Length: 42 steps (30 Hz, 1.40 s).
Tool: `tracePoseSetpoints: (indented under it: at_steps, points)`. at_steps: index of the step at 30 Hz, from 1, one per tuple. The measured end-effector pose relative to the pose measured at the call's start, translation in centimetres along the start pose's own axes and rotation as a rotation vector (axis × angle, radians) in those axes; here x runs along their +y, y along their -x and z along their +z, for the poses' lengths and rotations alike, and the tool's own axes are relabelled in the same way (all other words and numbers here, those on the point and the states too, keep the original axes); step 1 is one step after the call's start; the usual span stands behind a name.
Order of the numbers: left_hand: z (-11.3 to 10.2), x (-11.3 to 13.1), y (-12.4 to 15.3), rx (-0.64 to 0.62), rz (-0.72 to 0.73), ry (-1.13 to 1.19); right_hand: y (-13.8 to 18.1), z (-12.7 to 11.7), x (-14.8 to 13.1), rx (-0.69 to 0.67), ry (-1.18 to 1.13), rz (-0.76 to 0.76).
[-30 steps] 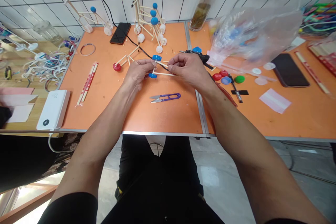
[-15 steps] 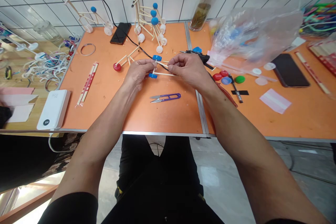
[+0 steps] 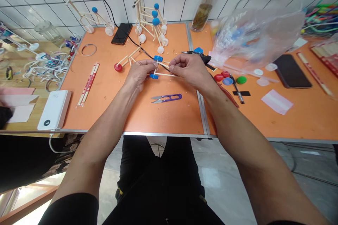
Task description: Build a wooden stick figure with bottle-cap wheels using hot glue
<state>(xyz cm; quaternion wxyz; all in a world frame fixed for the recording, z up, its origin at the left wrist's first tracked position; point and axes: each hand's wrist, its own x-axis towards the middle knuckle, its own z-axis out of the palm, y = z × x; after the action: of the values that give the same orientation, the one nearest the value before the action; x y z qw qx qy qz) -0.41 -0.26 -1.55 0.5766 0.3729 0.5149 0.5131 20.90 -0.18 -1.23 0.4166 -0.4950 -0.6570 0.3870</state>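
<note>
Red-and-white wrappers on the paired chopsticks (image 3: 88,84) at left carry print too small to read; the white power bank (image 3: 54,110) nearer the edge shows faint display figures and a round dark mark, both illegible. Near the middle of the orange table (image 3: 148,119), between the hands, is a small frame of pale, thin sticks (image 3: 166,74), with one blue cap at its far side and another at its near side. The left hand (image 3: 139,74) pinches its left end between thumb and fingertips; the right hand (image 3: 188,68) pinches sticks at its right. Purple-handled snips (image 3: 169,97) lie just nearer.
</note>
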Motion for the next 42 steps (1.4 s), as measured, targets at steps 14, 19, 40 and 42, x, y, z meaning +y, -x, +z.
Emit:
tracePoseSetpoints:
  at_steps: [14, 19, 40, 42]
  points:
    - [-0.4, -0.8, -0.8, 0.034, 0.016, -0.020, -0.1, -0.1, 0.3, -0.012, -0.006, -0.017]
    - [-0.5, -1.0, -1.0, 0.021, 0.019, -0.014, -0.1, 0.0, 0.3, -0.005, -0.011, -0.012]
    - [-0.3, -0.7, -0.7, 0.009, 0.016, 0.010, 0.0, -0.2, 0.1, -0.022, -0.012, -0.006]
    - [-0.2, -0.6, -0.6, 0.016, 0.007, 0.008, 0.0, -0.2, 0.1, -0.021, -0.011, -0.005]
